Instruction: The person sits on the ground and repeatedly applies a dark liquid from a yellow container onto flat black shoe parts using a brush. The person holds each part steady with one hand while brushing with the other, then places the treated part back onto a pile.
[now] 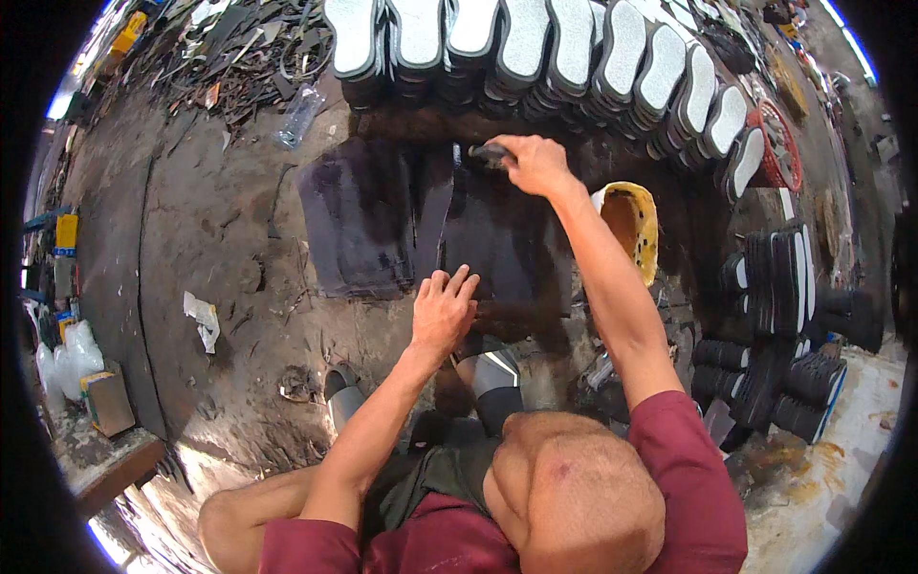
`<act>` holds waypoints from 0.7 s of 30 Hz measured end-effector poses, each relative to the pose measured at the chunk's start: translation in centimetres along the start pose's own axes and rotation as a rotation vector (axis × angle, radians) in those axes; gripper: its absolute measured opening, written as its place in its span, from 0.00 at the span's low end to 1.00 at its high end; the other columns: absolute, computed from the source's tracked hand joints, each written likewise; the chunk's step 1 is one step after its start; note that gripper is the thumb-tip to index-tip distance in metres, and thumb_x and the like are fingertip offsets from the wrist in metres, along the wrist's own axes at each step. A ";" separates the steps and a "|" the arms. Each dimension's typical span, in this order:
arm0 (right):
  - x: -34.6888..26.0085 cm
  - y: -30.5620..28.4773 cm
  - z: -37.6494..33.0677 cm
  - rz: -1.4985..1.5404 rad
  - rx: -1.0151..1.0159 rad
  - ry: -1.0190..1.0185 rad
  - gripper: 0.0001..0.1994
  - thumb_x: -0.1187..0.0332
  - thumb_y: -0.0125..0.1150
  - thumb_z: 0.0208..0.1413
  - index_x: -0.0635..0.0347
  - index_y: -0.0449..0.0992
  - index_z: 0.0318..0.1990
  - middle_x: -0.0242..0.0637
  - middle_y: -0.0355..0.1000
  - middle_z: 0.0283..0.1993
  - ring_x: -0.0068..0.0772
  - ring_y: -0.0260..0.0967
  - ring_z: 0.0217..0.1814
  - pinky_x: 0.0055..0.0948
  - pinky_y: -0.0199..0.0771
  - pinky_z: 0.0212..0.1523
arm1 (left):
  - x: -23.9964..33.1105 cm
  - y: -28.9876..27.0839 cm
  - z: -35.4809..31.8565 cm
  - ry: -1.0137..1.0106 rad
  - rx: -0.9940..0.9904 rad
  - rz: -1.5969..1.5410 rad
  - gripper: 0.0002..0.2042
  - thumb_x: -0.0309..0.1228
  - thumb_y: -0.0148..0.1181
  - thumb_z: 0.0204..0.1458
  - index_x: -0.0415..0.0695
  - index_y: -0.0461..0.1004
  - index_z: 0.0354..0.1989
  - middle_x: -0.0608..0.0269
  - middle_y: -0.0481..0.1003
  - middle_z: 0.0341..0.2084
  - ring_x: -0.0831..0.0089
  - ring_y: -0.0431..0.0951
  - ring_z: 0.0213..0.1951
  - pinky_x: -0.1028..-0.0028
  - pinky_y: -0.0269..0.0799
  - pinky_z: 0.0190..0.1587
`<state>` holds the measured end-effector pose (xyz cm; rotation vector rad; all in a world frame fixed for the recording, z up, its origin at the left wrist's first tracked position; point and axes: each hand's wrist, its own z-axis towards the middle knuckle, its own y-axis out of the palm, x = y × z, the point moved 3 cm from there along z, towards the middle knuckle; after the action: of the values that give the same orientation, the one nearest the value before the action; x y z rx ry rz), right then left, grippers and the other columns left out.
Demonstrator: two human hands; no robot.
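Dark sheets [449, 225] lie flat on the floor [220, 239] before the person, the left hand [442, 311] open and pressing their near edge, the right hand [535, 163] clenched on a tool [488, 151] at the far edge, soles [574, 48] stacked beyond.

Black rubber sheets [421, 225] lie on the dark grey, stained floor [210, 220]. The shoe soles [564, 43] along its far edge are white with black rims. The glue pot [631, 225] is yellow, brownish inside. Near the right edge stand black soles [784, 277], some with a white stripe. The person's sleeves [684, 459] are maroon, and the scrap of paper [203, 318] is white
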<state>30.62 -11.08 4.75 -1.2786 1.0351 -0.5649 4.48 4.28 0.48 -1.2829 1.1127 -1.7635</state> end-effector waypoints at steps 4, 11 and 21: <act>-3.4 2.8 -7.3 0.050 -0.047 -0.113 0.18 0.66 0.64 0.58 0.33 0.81 0.55 0.39 0.84 0.44 0.51 0.82 0.44 0.52 0.82 0.42 | -0.4 -0.8 -1.2 0.042 0.054 -0.120 0.23 0.29 0.71 0.48 0.47 0.78 0.56 0.59 0.76 0.58 0.58 0.74 0.53 0.60 0.71 0.54; -10.5 5.1 -21.5 -0.097 0.221 -0.404 0.22 0.70 0.63 0.52 0.44 0.81 0.56 0.30 0.81 0.55 0.37 0.81 0.50 0.37 0.82 0.49 | -5.5 -4.4 -2.8 -0.264 0.523 -0.225 0.18 0.15 0.63 0.47 0.42 0.80 0.49 0.56 0.80 0.43 0.54 0.78 0.47 0.59 0.73 0.53; -4.7 -5.8 -18.5 1.136 0.446 0.116 0.17 0.75 0.70 0.61 0.62 0.79 0.57 0.32 0.81 0.53 0.26 0.77 0.53 0.31 0.76 0.58 | 0.0 -3.2 -0.4 0.009 0.076 -0.113 0.30 0.26 0.70 0.44 0.48 0.75 0.61 0.63 0.78 0.58 0.56 0.71 0.58 0.56 0.69 0.58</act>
<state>13.53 -17.80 12.53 -0.1491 1.4288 0.0333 3.98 5.66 3.34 -1.3156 0.9857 -1.8782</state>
